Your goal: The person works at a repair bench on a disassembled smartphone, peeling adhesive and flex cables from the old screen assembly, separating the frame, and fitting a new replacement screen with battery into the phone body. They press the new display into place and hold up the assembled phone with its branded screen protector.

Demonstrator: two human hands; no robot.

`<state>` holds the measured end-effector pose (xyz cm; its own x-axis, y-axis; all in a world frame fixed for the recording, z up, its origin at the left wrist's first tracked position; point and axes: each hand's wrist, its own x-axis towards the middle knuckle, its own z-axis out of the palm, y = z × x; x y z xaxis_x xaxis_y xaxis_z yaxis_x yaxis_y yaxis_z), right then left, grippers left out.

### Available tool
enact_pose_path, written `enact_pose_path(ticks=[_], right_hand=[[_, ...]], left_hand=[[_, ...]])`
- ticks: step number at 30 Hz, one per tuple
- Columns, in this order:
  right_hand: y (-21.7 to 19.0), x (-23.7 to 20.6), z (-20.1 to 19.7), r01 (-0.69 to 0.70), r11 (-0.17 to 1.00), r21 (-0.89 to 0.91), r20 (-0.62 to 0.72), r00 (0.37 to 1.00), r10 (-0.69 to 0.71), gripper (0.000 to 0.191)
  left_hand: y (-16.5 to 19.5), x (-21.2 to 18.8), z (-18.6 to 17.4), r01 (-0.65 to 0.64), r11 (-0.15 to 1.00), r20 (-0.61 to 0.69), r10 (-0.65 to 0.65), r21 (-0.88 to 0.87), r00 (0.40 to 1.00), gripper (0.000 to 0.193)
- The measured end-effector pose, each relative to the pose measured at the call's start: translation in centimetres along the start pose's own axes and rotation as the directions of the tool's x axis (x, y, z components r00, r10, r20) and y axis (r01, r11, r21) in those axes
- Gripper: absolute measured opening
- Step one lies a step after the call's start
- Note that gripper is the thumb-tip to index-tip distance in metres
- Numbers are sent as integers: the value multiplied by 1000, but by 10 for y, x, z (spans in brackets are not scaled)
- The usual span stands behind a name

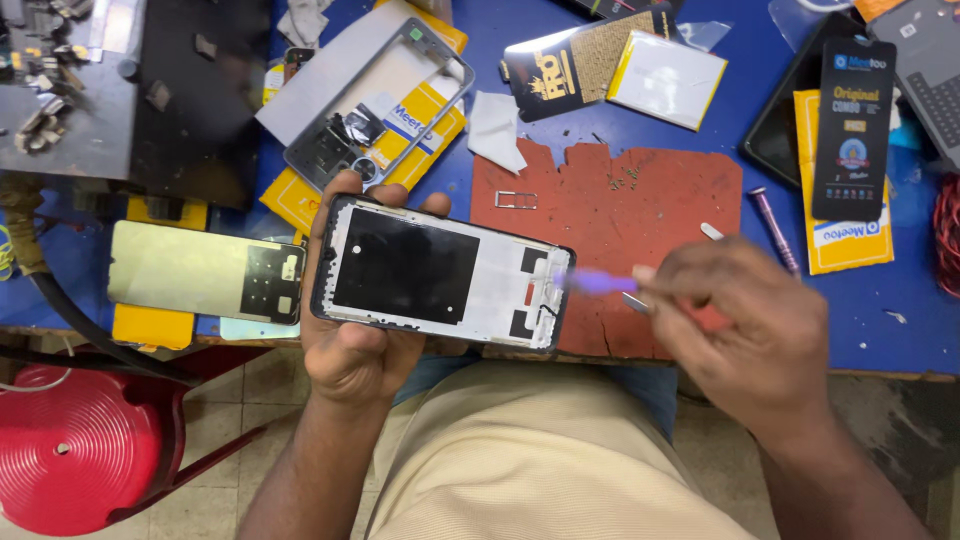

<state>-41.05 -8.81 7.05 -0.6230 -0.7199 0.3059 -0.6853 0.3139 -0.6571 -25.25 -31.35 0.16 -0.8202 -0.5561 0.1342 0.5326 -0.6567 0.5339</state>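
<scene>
Purple plastic tool (pixel 597 282), blurred, probably a pry stick, is pinched in the right hand (pixel 745 330), tip touching the phone frame (pixel 440 273); left hand (pixel 352 340) clasps that frame by its edges above the red mat (pixel 640 200); it looks light, stiff, fragile.

light: bright, even | shadows: soft | blur: right hand (pixel 745 330), probably motion | edges: slightly bowed
</scene>
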Motion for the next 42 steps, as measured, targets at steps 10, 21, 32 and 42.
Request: enact_pose_path(ticks=[10,21,32,42], right_hand=[[6,-17,-7,-15,997,73,125,992,5,21],[-34,-5,29,131,990,46,90,987,-135,17],[-34,4,21,273,961,29,270,924,-271,23],[6,-9,-23,-59,996,-62,172,983,69,20]], left_hand=[[0,2,0,-49,999,16,49,18,999,105],[-21,0,-1,-48,993,129,34,106,991,94],[-14,-3,-11,-45,990,104,31,133,994,99],[-2,1,-18,-10,993,172,-11,120,985,95]])
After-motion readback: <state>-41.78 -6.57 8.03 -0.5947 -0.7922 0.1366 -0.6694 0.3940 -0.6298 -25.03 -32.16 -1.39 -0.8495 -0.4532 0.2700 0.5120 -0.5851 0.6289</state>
